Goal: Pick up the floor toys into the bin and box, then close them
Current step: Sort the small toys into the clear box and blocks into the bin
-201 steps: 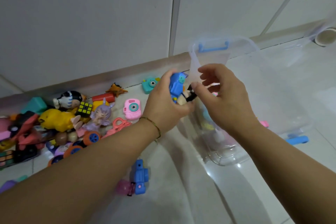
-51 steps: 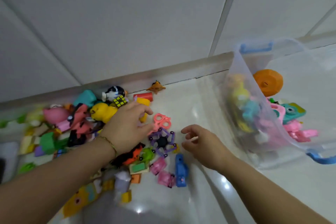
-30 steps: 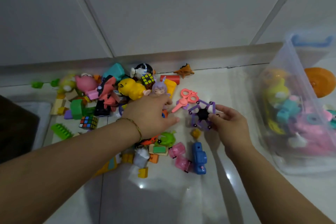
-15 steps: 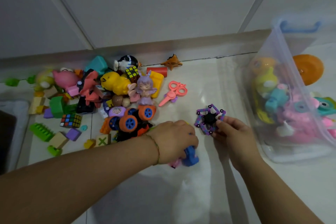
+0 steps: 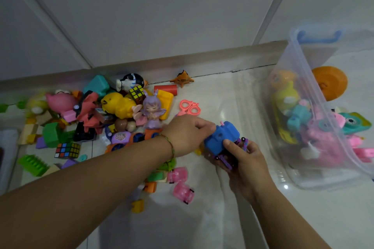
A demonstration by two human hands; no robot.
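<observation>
**Pale tiled floor, toy tidy-up partway done**

Glossy pale floor tiles [image 5: 202, 224] meet a grey wall at the back. At the centre, the left hand [image 5: 188, 133] curls its fingers round one end of a blue toy camera [image 5: 221, 137]. The right hand [image 5: 245, 168], just below it, cups a purple spinner [image 5: 225, 161] in curled fingers, with its thumb pressed against the blue toy. Both toys are near the clear bin [image 5: 315, 178] but not yet inside it.

The bin stands open at the right, with a blue handle [image 5: 318, 36] at its far end. It already holds a good layer of toys, pink, teal and yellow among them, so part of the job looks done. No lid is in view.

Much remains. A dense toy pile [image 5: 91, 111] lies at the left, including a yellow duck [image 5: 118, 105], a purple doll [image 5: 152, 112], a puzzle cube [image 5: 67, 149] and building blocks. Pink scissors [image 5: 189, 107] and two pink cars [image 5: 180, 175] lie nearer the hands. No box can be made out with certainty, and nothing is closed yet.
</observation>
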